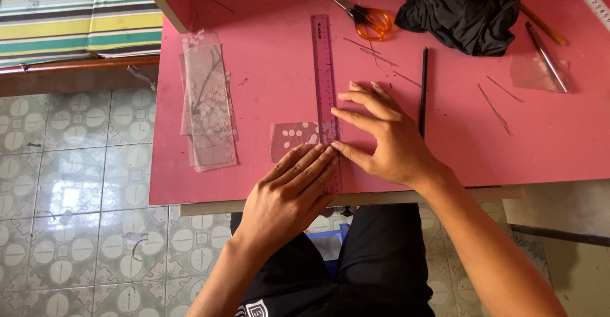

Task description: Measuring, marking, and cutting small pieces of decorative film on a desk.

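Centrally, a long pink see-through ruler (325, 94) lies flat on a pink table (267, 82), running away from the person, with a small clear film (294, 140) printed with white dots tucked under its near end. The left hand (289, 196) lies flat, fingers together, pressing on the ruler's near end and the film's corner; it grips nothing. The right hand (381, 136) is spread open just right of the ruler, fingertips touching its edge, also gripping nothing. The ruler looks light, stiff and slippery, likely best steadied by pressing down from above; the film looks thin, limp and apt to slide, best pinched at an edge. To the left lies a stack of longer printed film strips (208, 107). Beyond the hands sit orange-handled scissors (363, 15), a black stick (424, 91), a bundle of black cloth (467, 8) and thin slivers. Patterned floor tiles show below.
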